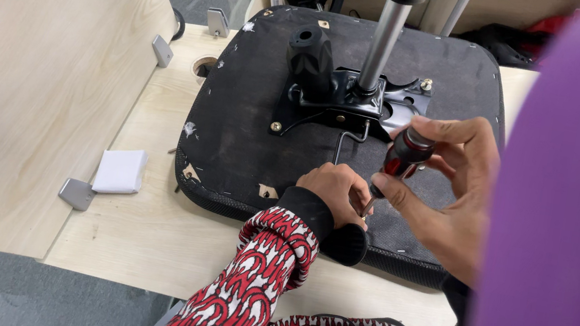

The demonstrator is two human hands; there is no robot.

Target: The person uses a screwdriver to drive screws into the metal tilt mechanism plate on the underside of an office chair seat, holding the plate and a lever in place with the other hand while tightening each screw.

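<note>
An upturned black chair seat [249, 126] lies on a light wooden table [140, 240]. A black metal mechanism plate [349, 99] with a chrome gas-lift column [382, 43] is bolted to its underside. My right hand [455, 188] grips a screwdriver [401, 160] with a red and black handle, its tip pointing down at the seat near the front edge. My left hand [335, 191], in a red and white patterned sleeve, rests on the seat and steadies the shaft near its tip. The screw itself is hidden by my fingers.
A black lever knob [310, 55] sticks up from the mechanism. A small white box [120, 170] and grey brackets [77, 192] lie at the left by a wooden partition panel [20, 69]. A purple blur [571, 228] fills the right side.
</note>
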